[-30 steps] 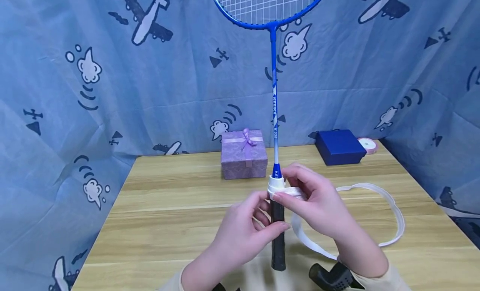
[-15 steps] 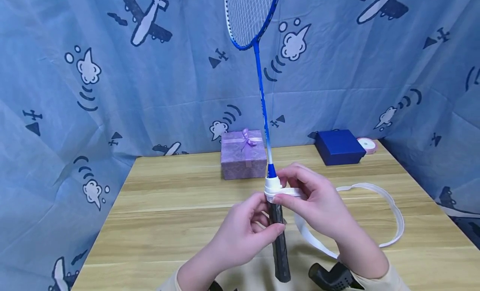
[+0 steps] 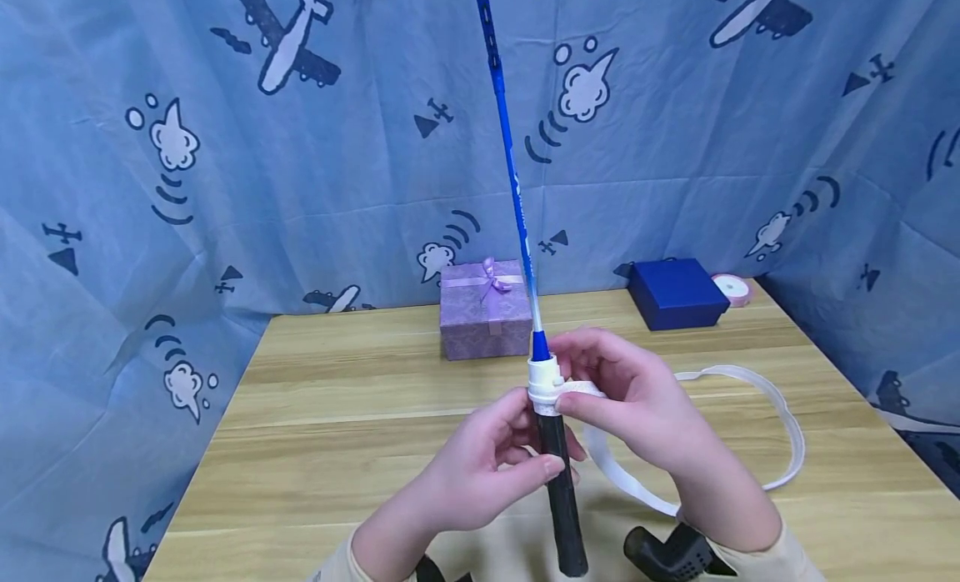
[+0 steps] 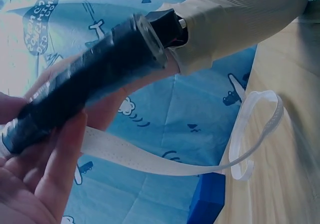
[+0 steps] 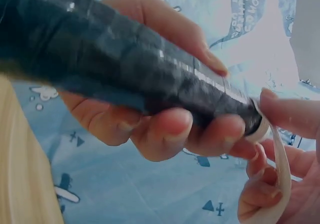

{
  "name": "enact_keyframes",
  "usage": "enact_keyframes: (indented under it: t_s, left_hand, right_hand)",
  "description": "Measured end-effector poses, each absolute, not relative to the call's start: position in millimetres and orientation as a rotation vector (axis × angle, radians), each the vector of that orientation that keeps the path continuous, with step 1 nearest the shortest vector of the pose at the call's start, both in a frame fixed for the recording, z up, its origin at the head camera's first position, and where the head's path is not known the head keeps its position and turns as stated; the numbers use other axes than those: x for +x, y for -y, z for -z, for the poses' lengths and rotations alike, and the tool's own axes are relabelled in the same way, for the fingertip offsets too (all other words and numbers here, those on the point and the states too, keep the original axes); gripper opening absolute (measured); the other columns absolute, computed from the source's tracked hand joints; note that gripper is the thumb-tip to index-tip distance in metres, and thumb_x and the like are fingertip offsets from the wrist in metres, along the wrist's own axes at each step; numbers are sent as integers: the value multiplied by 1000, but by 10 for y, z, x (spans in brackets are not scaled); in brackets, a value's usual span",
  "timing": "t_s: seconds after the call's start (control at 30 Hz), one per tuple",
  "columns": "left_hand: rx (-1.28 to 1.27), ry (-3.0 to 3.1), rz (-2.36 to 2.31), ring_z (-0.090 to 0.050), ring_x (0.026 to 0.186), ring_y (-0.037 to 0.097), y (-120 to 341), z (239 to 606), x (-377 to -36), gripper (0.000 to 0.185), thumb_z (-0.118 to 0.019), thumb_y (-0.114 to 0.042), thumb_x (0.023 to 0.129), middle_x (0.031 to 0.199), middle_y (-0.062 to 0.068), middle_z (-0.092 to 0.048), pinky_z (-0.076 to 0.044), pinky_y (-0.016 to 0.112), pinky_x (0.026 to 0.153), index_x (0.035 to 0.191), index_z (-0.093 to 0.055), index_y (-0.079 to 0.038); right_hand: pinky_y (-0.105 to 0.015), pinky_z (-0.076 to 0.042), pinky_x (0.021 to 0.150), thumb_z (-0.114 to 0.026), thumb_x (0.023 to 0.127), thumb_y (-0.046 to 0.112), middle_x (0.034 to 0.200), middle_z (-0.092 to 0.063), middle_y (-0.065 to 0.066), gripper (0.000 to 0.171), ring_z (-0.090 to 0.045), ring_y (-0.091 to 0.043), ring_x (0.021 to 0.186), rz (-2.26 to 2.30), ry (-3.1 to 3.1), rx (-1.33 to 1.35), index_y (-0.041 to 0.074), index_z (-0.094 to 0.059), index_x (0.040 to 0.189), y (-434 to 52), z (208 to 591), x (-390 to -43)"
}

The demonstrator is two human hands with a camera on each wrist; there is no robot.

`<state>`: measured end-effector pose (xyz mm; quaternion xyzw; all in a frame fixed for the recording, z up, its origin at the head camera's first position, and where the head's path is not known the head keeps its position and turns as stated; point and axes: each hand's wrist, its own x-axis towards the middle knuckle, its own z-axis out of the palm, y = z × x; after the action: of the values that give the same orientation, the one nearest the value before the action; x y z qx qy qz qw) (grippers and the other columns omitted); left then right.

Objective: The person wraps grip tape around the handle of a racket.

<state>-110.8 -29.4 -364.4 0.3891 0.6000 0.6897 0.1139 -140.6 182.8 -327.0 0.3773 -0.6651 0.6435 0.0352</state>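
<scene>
Two hands work on one racket in the head view: the left hand (image 3: 480,474) curls its fingers and thumb round the black handle (image 3: 566,507), and the right hand (image 3: 645,407) pinches white tape (image 3: 797,442) against its top. The racket leans, butt end low above the table (image 3: 337,440), and its frame, face-on a second ago, now stands edge-on. That turn suggests the handle is being rolled to draw the tape round; the black length below the white band looks to be the part left to cover.

In the left wrist view, the handle lies across the left fingers, with tape trailing behind it to the table.

In the right wrist view, the right thumb presses the tape where white meets black.
</scene>
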Motion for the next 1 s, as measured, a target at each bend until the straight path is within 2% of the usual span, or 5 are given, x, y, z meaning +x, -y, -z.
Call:
enact_keyframes:
  t_s: [0.17, 0.43, 0.73, 1.0]
  left_hand:
    - [1331, -1654, -1998, -75, 91, 39, 319, 3659, -1157, 42, -54, 12, 99, 108, 38, -65, -64, 43, 84, 140, -41, 10]
    - [1445, -1497, -1974, -70, 94, 49, 322, 3696, -1212, 43, -48, 17, 99, 110, 41, -59, -62, 48, 90, 139, -35, 16]
    - [1530, -1467, -1960, -70, 96, 49, 320, 3711, -1249, 39, -45, 19, 98, 109, 40, -58, -61, 49, 95, 136, -35, 18]
    - [1535, -1448, -1923, -69, 98, 45, 328, 3711, -1251, 38, -44, 14, 101, 109, 37, -59, -60, 48, 95, 138, -34, 16]
  right_hand:
    - [-24, -56, 83, -58, 91, -23, 110, -66, -4, 48, -62, -17, 92, -2131, 1977, 1309, -2, -58, 134, -1865, 3289, -1436]
    - [-26, -57, 84, -55, 93, -19, 107, -66, -3, 46, -64, -18, 94, -2219, 2013, 1338, 2, -58, 134, -1855, 3266, -1421]
    - [-25, -57, 91, -51, 97, -17, 117, -65, -3, 47, -64, -16, 103, -2346, 1921, 1432, 3, -56, 139, -1810, 3315, -1426]
    - [-26, -53, 91, -55, 96, -16, 114, -59, -4, 37, -60, -18, 100, -2271, 1855, 1507, 0, -61, 129, -1780, 3319, -1436]
